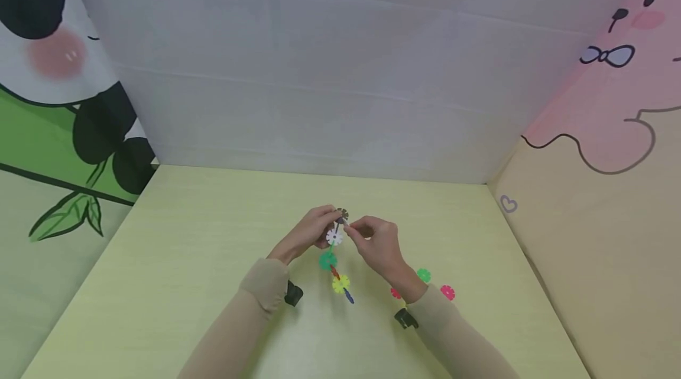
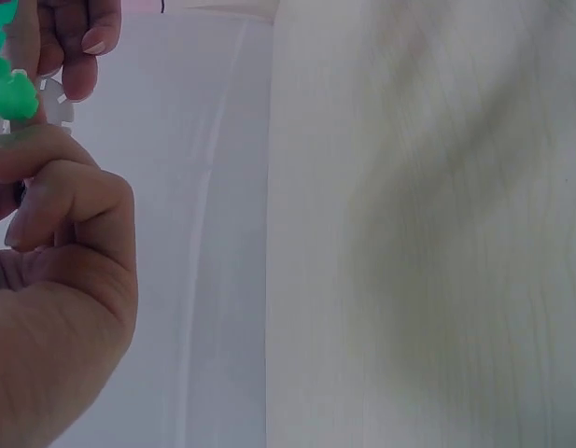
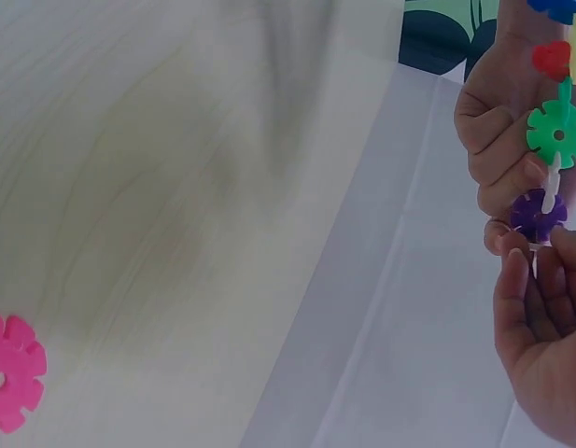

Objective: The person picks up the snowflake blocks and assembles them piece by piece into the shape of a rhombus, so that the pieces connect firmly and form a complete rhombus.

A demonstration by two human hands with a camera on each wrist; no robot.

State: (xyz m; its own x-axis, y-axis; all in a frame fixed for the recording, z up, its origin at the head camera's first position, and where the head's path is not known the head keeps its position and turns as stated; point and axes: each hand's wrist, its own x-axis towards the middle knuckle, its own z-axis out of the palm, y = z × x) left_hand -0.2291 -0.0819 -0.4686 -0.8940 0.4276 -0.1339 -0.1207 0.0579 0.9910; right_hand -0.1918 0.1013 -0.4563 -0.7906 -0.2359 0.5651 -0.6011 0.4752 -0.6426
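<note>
A chain of notched flower-shaped plastic discs hangs between the hands: purple (image 3: 538, 216), white (image 1: 334, 237), green (image 3: 556, 133), red (image 1: 334, 272), yellow (image 1: 341, 284) and blue (image 1: 349, 296). My left hand (image 1: 318, 225) grips the upper end at the purple disc, fingers curled behind the chain in the right wrist view. Thumb and fingertips of my right hand (image 1: 379, 244) pinch a small whitish piece against the purple disc's edge; the fingers mostly cover it. In the left wrist view a green disc (image 2: 11, 93) and part of a whitish disc (image 2: 58, 105) show beside the fingers.
Near the right forearm, loose discs lie on the pale table (image 1: 202, 237): a green disc (image 1: 423, 275), a pink disc (image 1: 447, 292) and another pink disc (image 1: 396, 293) partly under the wrist. A white back wall (image 1: 319, 71) and printed side walls surround the table.
</note>
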